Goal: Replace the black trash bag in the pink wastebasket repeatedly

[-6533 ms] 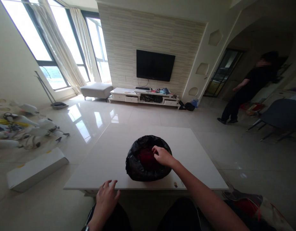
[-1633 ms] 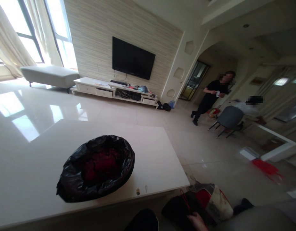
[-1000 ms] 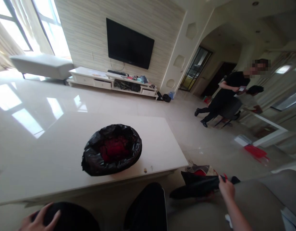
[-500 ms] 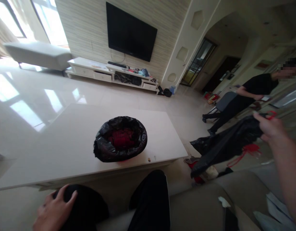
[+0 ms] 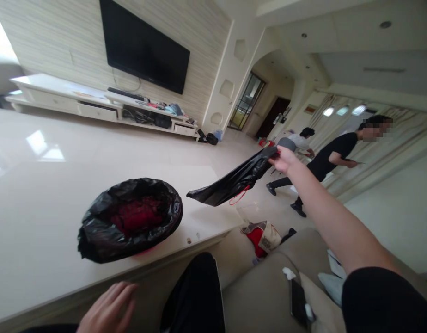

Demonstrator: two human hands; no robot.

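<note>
My right hand (image 5: pixel 284 159) is closed around one end of a black plastic bag (image 5: pixel 234 178). The bag stretches out to the left above the table corner, and a red drawstring loop (image 5: pixel 239 196) hangs below it. My left hand (image 5: pixel 107 307) is low in the view near my lap, slightly blurred, with its fingers loosely bent and nothing visible in them. Beyond it, a bin lined with a black bag (image 5: pixel 130 219) stands on the white table (image 5: pixel 33 268). Dark red shows inside the bin, under the liner's folded rim.
Two small bits (image 5: pixel 189 240) lie near the table's front edge. To the right, a sofa (image 5: pixel 255 296) holds a phone (image 5: pixel 297 303) and a white tissue (image 5: pixel 289 273). Red and beige bags (image 5: pixel 262 238) rest on the floor. Two people (image 5: pixel 338 148) are further back.
My right hand has swung the black bag leftward toward the table and bin. My left hand has come off my knee. The view has turned right, and a second person now shows.
</note>
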